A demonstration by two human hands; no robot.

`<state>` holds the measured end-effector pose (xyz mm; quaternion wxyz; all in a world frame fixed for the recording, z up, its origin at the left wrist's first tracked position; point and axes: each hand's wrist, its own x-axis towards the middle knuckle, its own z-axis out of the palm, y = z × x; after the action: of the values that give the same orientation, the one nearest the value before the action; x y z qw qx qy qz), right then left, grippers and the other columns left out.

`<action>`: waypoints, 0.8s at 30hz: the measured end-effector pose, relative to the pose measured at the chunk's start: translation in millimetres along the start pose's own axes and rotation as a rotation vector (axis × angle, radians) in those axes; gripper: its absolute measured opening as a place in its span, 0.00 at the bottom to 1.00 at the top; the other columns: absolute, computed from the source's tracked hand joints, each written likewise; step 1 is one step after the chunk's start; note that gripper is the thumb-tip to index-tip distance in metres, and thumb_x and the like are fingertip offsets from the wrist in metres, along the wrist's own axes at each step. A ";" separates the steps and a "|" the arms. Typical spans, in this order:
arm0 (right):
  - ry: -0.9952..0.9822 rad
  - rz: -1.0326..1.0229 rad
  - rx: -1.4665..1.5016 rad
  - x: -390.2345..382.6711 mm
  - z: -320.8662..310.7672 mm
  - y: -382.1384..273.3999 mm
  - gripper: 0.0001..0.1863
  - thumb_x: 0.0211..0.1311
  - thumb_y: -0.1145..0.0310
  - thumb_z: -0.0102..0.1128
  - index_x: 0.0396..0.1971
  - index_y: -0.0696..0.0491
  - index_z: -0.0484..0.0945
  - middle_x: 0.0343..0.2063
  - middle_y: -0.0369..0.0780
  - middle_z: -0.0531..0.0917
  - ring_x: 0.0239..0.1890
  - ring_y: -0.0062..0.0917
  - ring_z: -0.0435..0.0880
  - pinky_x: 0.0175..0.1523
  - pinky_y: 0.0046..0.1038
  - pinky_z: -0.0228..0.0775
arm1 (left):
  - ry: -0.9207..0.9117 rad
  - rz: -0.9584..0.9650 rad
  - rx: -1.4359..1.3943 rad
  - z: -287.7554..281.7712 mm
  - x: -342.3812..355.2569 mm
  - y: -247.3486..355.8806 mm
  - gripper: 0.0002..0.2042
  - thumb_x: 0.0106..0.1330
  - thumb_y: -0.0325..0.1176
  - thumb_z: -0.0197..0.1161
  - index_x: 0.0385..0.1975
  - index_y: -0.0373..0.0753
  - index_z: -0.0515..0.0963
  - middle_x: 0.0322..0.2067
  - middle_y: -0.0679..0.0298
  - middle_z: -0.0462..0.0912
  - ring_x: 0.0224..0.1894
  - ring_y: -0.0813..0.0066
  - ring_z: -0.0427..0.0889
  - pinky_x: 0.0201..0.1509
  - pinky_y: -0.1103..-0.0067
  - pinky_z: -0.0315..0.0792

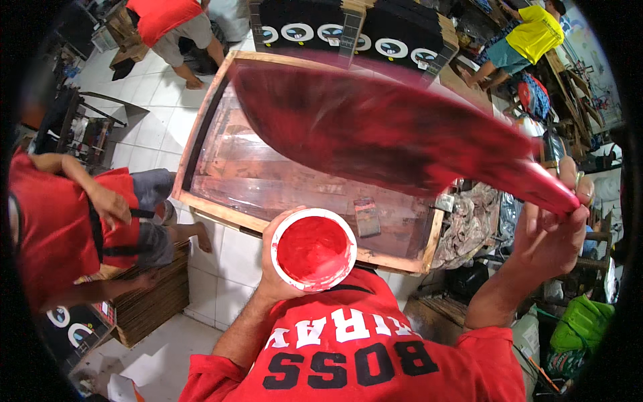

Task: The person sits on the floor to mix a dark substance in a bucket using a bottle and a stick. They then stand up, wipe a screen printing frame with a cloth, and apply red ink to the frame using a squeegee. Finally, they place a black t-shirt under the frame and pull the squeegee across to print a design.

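Observation:
My left hand (269,268) is wrapped round the side of a white tub (275,260) of bright red paint or ink (311,248), held open side up close to my chest. Raised at the right, my right hand (552,231) pinches the narrow end of a large, limp-looking dark red sheet (375,134). Blurred by motion, the sheet stretches leftward above a wooden-framed screen (214,212) and hides part of it; its material I cannot make out. A small flat dark block (367,218) lies on the screen near its front edge.
A person in red (50,221) is close on my left; another in red (164,20) bends at the far left. Someone in a yellow shirt (536,30) is at the far right. Black printed boxes (395,40) stand behind the screen. Crumpled sheeting (469,224) lies beside its right end.

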<state>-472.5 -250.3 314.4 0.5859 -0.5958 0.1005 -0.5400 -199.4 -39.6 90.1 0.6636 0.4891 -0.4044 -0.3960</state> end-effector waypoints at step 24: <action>-0.732 0.077 -0.362 -40.8 122.2 86.6 0.20 0.53 0.77 0.72 0.48 0.55 0.82 0.39 0.45 0.86 0.41 0.41 0.88 0.45 0.36 0.82 | 0.232 0.311 0.703 -31.4 -34.2 42.4 0.61 0.38 0.50 0.90 0.71 0.37 0.57 0.67 0.46 0.68 0.70 0.49 0.69 0.73 0.58 0.66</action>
<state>-351.2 -173.0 256.0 0.4885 -0.8379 0.0013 -0.2435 -177.1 11.1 120.0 0.5493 0.6607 -0.5067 -0.0705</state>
